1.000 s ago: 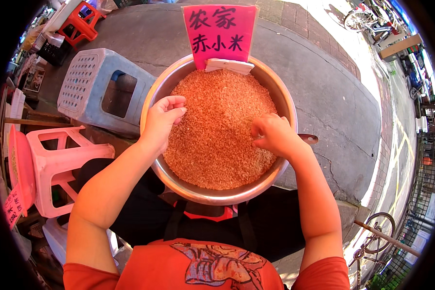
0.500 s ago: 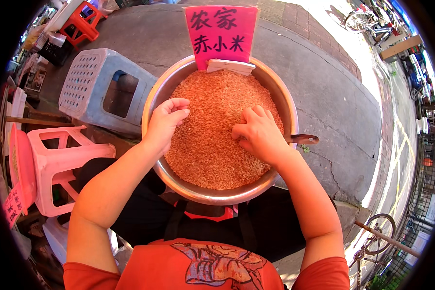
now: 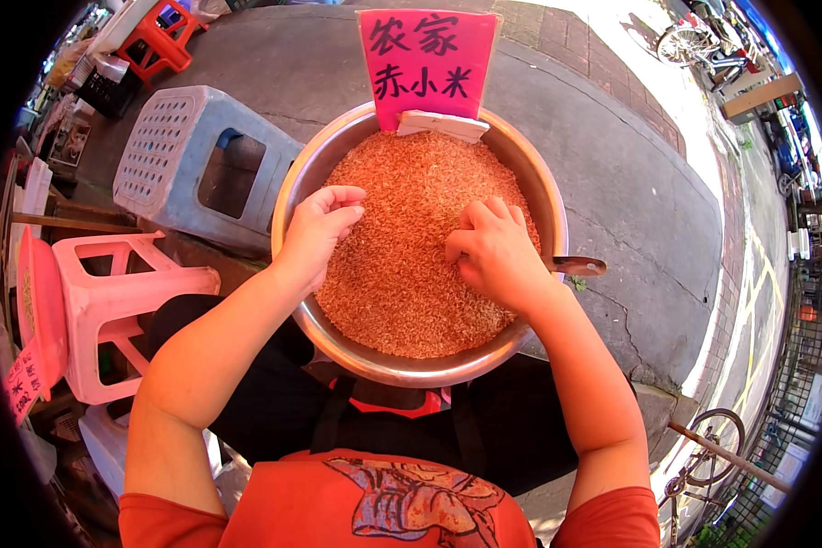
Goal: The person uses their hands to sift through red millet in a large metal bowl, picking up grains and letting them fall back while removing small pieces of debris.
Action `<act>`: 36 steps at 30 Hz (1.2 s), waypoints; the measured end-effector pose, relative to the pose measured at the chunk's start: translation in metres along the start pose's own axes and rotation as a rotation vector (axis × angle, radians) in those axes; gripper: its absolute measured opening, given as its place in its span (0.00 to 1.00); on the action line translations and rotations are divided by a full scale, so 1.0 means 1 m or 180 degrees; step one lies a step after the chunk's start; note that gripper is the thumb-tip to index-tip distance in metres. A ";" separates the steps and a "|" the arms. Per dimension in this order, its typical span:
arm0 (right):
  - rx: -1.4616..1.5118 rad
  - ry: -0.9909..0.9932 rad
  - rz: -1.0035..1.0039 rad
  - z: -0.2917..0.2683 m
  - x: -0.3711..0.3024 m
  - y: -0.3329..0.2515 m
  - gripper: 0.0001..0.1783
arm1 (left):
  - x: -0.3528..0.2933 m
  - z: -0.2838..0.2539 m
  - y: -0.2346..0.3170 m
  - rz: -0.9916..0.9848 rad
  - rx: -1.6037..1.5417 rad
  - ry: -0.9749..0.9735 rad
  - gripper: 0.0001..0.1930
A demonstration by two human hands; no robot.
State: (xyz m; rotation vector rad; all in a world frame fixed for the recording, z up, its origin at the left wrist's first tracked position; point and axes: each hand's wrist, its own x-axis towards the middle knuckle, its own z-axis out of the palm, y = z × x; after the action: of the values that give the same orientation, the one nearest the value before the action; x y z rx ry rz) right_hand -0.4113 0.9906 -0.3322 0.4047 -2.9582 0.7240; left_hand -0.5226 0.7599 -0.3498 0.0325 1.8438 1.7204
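Observation:
A wide metal basin [image 3: 557, 215] rests on my lap, filled with reddish-brown grain [image 3: 406, 274]. My left hand [image 3: 318, 230] hovers at the basin's left rim, fingers curled loosely with the fingertips pinched together over the grain. My right hand [image 3: 493, 251] lies palm down on the grain right of centre, fingers bent and pressing into it. A pink card sign [image 3: 426, 64] with dark characters stands in a white holder [image 3: 441, 125] at the basin's far edge.
A grey-blue plastic stool [image 3: 187, 164] lies on its side to the left, with a pink stool [image 3: 119, 301] nearer me. A red stool [image 3: 160, 41] stands far left. A dark handle [image 3: 580, 266] juts from the basin's right. Bicycles stand on the pavement at right.
My right hand has slid left across the grain toward the basin's middle. My left hand has stayed at the left rim with its fingers curling a little.

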 end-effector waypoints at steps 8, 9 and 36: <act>-0.0008 0.0073 -0.0090 0.006 -0.001 -0.001 0.06 | -0.002 0.005 0.002 0.0011 -0.0049 0.0089 0.11; -0.0010 0.0075 -0.0085 0.008 -0.001 -0.001 0.06 | -0.002 0.005 0.002 0.0016 -0.0043 0.0085 0.11; 0.2143 0.0847 0.1087 -0.018 0.006 0.021 0.05 | 0.002 -0.003 -0.002 -0.0064 -0.0003 0.0022 0.10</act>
State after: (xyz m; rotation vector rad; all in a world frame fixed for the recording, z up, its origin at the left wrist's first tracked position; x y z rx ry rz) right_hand -0.4226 1.0152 -0.3250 -0.1735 -2.4805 1.6657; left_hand -0.5243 0.7580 -0.3525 0.0077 1.8424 1.7097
